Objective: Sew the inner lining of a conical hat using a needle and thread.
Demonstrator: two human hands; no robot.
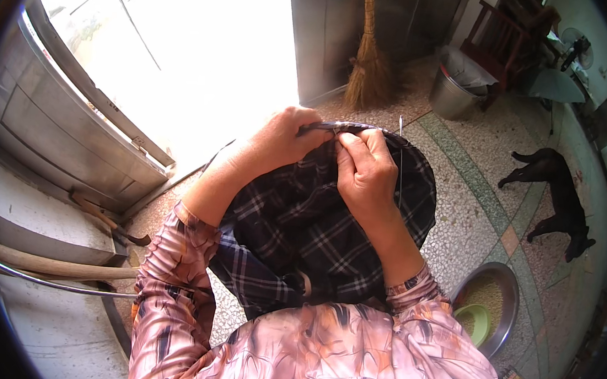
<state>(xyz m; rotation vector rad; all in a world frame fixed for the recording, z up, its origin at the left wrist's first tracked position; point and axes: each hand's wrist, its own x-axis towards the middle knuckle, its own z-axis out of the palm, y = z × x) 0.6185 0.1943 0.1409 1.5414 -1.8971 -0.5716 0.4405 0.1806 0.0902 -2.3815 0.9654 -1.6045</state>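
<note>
A dark plaid garment (321,233) with white lines hangs in front of my body. My left hand (289,137) pinches its folded upper edge (351,126) from the left. Close beside it, my right hand (369,165) has thumb and fingers closed on the same edge; the fingertips of both hands nearly meet. Whether something tiny sits between my right fingertips cannot be told. A thin white cord (401,126) stands out above the cloth, to the right of my right hand, and a pale strand runs down below it.
A straw broom (366,77) leans by the doorway. A metal bucket (452,97) stands near a wooden chair (494,44). A black dog (558,183) lies on the terrazzo floor. At right, a metal basin (510,312) holds grain and a green bowl (480,323). A sickle (103,216) lies left.
</note>
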